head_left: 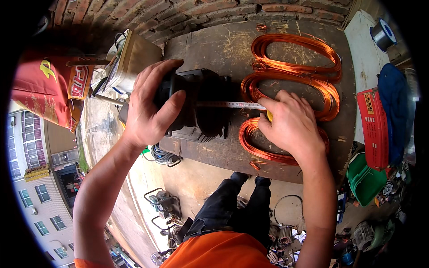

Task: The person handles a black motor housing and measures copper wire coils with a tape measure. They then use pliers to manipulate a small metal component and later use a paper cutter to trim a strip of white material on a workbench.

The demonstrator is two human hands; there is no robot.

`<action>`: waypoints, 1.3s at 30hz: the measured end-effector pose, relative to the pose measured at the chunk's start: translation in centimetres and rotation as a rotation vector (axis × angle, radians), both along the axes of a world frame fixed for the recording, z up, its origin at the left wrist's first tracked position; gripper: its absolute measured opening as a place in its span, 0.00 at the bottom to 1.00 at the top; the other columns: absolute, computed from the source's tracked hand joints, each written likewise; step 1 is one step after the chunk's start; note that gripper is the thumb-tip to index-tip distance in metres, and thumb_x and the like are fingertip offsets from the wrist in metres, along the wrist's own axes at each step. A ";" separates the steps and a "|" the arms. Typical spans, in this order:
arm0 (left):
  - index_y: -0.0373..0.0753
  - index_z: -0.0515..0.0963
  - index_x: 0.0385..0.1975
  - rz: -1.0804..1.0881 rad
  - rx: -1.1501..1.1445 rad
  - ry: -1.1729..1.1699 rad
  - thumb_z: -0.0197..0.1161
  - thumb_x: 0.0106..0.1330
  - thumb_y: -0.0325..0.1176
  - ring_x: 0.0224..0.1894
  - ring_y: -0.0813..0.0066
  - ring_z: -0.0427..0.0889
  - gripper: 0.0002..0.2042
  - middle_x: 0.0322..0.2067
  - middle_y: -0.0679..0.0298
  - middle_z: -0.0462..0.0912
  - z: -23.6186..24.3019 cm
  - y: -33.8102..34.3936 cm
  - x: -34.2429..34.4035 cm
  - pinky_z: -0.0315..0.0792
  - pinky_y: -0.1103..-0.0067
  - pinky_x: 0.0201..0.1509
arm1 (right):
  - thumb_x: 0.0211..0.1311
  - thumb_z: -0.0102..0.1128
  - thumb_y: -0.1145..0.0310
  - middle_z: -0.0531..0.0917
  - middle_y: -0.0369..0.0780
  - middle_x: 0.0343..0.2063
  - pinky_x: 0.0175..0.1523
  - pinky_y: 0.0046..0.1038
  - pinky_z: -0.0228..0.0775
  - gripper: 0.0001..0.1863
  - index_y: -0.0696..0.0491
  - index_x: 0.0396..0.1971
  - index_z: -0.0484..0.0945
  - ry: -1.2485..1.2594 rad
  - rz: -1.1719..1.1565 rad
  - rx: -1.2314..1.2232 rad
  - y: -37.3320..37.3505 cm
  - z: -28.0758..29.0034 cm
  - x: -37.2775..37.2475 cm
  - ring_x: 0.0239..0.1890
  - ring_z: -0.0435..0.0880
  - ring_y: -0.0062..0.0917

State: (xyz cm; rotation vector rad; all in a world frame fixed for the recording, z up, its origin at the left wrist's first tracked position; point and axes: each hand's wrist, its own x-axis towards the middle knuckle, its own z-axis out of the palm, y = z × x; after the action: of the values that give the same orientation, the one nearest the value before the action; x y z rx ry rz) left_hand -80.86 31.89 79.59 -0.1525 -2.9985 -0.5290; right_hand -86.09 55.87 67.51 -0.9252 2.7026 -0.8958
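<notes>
Copper coils [290, 76] under right grip [292, 120] pinching tape measure [232, 105], left grip [151, 102] spread against black housing [190, 96], brick wall [201, 15]

- Shirt [221, 252]: orange, lightly creased, visible at the near edge.
- Left sleeve [85, 263]: matching orange, its edge showing at the near left.
- Trousers [212, 219]: long, dark navy to black, creased.
- Footwear [240, 178]: dark, beyond the far ends of the trouser legs.
- Left hand [151, 105], right hand [292, 123] and both forearms: bare.
</notes>
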 end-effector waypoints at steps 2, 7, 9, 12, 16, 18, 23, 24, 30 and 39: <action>0.33 0.70 0.50 0.000 0.000 0.000 0.57 0.53 0.37 0.51 0.53 0.70 0.23 0.46 0.51 0.73 0.0 0.0 0.0 0.61 0.70 0.58 | 0.48 0.58 0.65 0.77 0.45 0.29 0.47 0.38 0.66 0.11 0.53 0.31 0.81 0.000 0.000 0.002 0.0 0.0 0.0 0.38 0.77 0.36; 0.34 0.70 0.50 0.009 0.006 -0.020 0.57 0.53 0.37 0.51 0.53 0.70 0.23 0.46 0.51 0.73 0.1 0.1 0.0 0.61 0.70 0.58 | 0.48 0.59 0.65 0.77 0.45 0.29 0.47 0.38 0.66 0.11 0.53 0.32 0.81 -0.015 -0.001 0.008 0.0 0.0 0.0 0.39 0.76 0.37; 0.34 0.70 0.50 0.010 0.005 -0.017 0.57 0.53 0.37 0.51 0.53 0.70 0.23 0.46 0.51 0.73 0.1 0.1 0.0 0.61 0.70 0.58 | 0.48 0.59 0.65 0.77 0.45 0.30 0.48 0.39 0.66 0.12 0.53 0.32 0.81 -0.019 -0.002 0.012 0.1 0.1 0.0 0.39 0.76 0.37; 0.34 0.70 0.50 0.011 -0.001 -0.014 0.58 0.53 0.37 0.51 0.54 0.70 0.23 0.46 0.51 0.73 0.1 0.2 0.0 0.61 0.70 0.58 | 0.48 0.59 0.65 0.77 0.45 0.30 0.48 0.39 0.66 0.12 0.53 0.33 0.81 -0.014 0.000 0.011 0.1 0.1 0.0 0.39 0.76 0.37; 0.34 0.70 0.50 0.004 0.001 -0.009 0.58 0.53 0.38 0.51 0.53 0.70 0.23 0.46 0.51 0.73 0.1 0.1 0.0 0.61 0.70 0.58 | 0.48 0.59 0.65 0.77 0.45 0.30 0.48 0.39 0.66 0.12 0.53 0.33 0.81 -0.024 0.004 0.017 0.1 0.0 -0.1 0.39 0.76 0.37; 0.34 0.70 0.50 0.001 -0.003 -0.002 0.58 0.53 0.38 0.51 0.53 0.70 0.23 0.46 0.51 0.73 0.0 0.0 0.0 0.61 0.70 0.57 | 0.48 0.59 0.65 0.77 0.45 0.30 0.48 0.39 0.66 0.12 0.53 0.33 0.81 -0.024 0.004 0.011 0.0 0.1 -0.1 0.39 0.76 0.37; 0.35 0.70 0.49 -0.003 -0.008 0.010 0.57 0.53 0.38 0.50 0.54 0.70 0.23 0.45 0.52 0.74 0.0 0.0 0.0 0.61 0.70 0.57 | 0.48 0.59 0.65 0.77 0.45 0.29 0.48 0.39 0.66 0.12 0.53 0.33 0.81 -0.019 -0.003 0.009 0.0 0.0 0.0 0.39 0.76 0.37; 0.35 0.71 0.49 -0.001 0.001 0.008 0.57 0.53 0.37 0.50 0.54 0.70 0.23 0.45 0.52 0.74 0.0 0.0 0.0 0.61 0.70 0.57 | 0.48 0.59 0.65 0.77 0.44 0.29 0.48 0.39 0.66 0.12 0.53 0.32 0.81 -0.016 -0.005 0.011 0.0 -0.1 0.0 0.39 0.76 0.37; 0.36 0.71 0.49 -0.001 -0.006 0.016 0.57 0.53 0.37 0.49 0.54 0.70 0.22 0.44 0.53 0.74 0.0 0.5 -0.2 0.62 0.70 0.56 | 0.47 0.58 0.66 0.77 0.44 0.29 0.48 0.39 0.66 0.12 0.54 0.33 0.80 -0.055 0.023 -0.158 -0.3 0.5 0.4 0.38 0.76 0.38; 0.35 0.70 0.51 -0.054 -0.061 0.072 0.57 0.56 0.35 0.46 0.63 0.74 0.22 0.43 0.54 0.75 -0.6 -0.6 0.2 0.65 0.76 0.52 | 0.41 0.54 0.76 0.76 0.46 0.34 0.47 0.26 0.66 0.24 0.61 0.45 0.75 -0.315 -0.317 -0.183 14.1 5.8 8.9 0.37 0.76 0.31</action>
State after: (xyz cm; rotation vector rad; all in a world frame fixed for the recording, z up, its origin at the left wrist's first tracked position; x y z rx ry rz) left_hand -80.65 31.29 78.95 -0.2528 -2.9488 -0.4271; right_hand -77.17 69.99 73.30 -0.3409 2.5575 -1.2475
